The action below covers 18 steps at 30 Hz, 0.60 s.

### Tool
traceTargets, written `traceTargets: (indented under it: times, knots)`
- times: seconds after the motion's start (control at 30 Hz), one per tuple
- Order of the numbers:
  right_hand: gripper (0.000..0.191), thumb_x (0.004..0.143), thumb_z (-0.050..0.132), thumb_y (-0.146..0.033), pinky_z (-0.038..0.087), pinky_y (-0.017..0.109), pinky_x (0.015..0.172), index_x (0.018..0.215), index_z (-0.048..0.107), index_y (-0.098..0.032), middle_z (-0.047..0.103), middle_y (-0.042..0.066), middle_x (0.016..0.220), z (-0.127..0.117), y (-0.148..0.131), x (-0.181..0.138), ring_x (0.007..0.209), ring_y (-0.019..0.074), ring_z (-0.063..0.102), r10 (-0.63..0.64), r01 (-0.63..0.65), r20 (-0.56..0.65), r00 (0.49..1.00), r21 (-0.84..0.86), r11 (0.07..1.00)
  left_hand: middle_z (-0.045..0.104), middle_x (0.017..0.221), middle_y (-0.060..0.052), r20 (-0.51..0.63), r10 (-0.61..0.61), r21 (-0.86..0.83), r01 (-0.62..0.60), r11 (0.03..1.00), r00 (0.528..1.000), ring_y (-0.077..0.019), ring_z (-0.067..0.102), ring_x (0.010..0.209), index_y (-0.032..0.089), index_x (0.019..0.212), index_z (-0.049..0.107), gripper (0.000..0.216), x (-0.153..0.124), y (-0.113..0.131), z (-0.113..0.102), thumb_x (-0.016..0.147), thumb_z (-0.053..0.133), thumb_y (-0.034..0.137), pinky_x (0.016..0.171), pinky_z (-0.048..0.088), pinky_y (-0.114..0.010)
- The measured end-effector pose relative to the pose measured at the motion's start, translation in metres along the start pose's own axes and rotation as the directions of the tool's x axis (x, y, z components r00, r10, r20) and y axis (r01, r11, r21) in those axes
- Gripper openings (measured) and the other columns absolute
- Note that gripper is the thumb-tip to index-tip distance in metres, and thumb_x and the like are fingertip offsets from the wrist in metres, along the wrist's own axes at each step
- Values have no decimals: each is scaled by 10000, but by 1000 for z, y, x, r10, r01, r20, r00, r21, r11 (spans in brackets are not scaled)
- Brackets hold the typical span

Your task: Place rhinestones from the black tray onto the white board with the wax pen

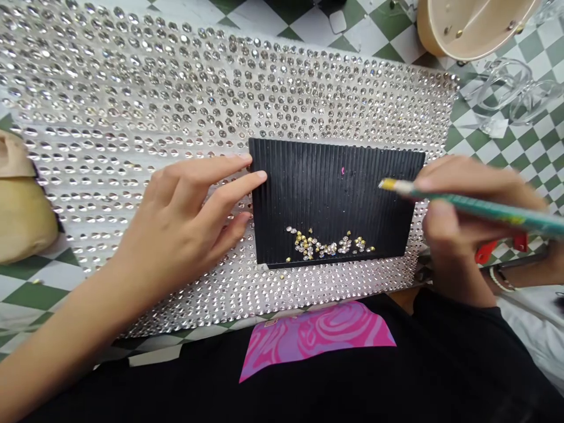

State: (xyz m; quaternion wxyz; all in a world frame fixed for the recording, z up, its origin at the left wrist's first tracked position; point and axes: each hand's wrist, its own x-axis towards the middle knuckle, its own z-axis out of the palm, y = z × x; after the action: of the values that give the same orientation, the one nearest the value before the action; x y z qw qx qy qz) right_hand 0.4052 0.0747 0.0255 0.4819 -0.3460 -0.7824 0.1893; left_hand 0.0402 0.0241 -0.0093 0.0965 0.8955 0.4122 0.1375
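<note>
A black ridged tray [326,194] lies on a sheet covered with rows of rhinestones [176,111]. Loose rhinestones [328,249], clear and gold-backed, are gathered along the tray's near edge. My left hand [189,211] rests with fingers apart, two fingertips touching the tray's left side. Over the right end of the tray, my right hand [458,205] is closed round a green pencil-like stick [493,208]. Its yellowish-white tip [390,184] points left above the ridges and looks slightly blurred. A small pink speck [342,171] sits on the tray.
A beige bowl [427,29] with a few stones stands at the back right, near clear plastic glasses-like items [506,88]. At the left edge is a yellowish object [26,217]. Another person's arm [529,267] and a red-handled item [484,252] are at the right.
</note>
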Motion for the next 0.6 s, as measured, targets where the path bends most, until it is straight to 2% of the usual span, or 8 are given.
traceTargets:
  times: [0.03,0.1,0.13,0.23,0.4,0.5,0.6]
  knots:
    - [166,940,737,-177,526,310,547,1055,854,-207,776,31,771,0,11,0,627,155,706,0,-7,-156,988,-44,999,560,1597,-129,-5,0,1,0,1000,1000,-291,606,1453,243,1744,282,674,0,0,1,1130,559,228,1221,521,-471]
    - [136,938,822,-312,539,335,566,990,884,-204,793,42,760,1,28,-1,614,178,718,57,-101,-286,957,-141,985,562,1597,-131,-7,-5,-1,5,1000,1000,-304,613,1456,245,1744,285,686,1,0,3,1123,574,217,1211,538,-490]
    - [188,931,847,-379,540,339,574,959,889,-197,790,40,740,1,35,-2,605,180,716,65,-123,-305,950,-175,977,564,1594,-134,-13,-7,-1,7,1000,1000,-309,618,1456,242,1741,291,684,1,0,3,1121,577,211,1208,543,-496]
    - [301,940,843,-461,533,338,598,914,888,-165,781,35,717,-1,42,-3,605,168,704,54,-126,-290,955,-234,964,570,1587,-141,-15,-8,-8,8,1000,1000,-319,630,1457,235,1734,310,677,2,0,2,1117,584,195,1202,556,-513]
    - [288,963,825,-438,545,345,668,894,884,-165,791,39,733,-3,38,-2,653,155,679,35,-107,-252,967,-277,955,573,1585,-144,-11,-13,-6,13,1000,1000,-330,641,1448,234,1732,312,674,3,1,-2,1117,588,202,1178,583,-541]
    - [313,979,802,-458,546,339,642,893,873,-166,787,33,736,-2,37,-2,648,150,680,37,-111,-248,968,-292,950,574,1583,-146,-15,-6,-5,6,1000,1000,-330,642,1445,234,1733,310,673,3,1,-2,1118,581,199,1173,587,-545]
    - [429,994,738,-564,522,336,611,869,853,-170,765,17,700,-2,39,0,613,136,658,6,-113,-279,960,-367,923,573,1583,-139,-16,1,-1,-1,1000,1000,-316,639,1444,247,1745,284,691,3,0,0,1120,575,202,1180,582,-533]
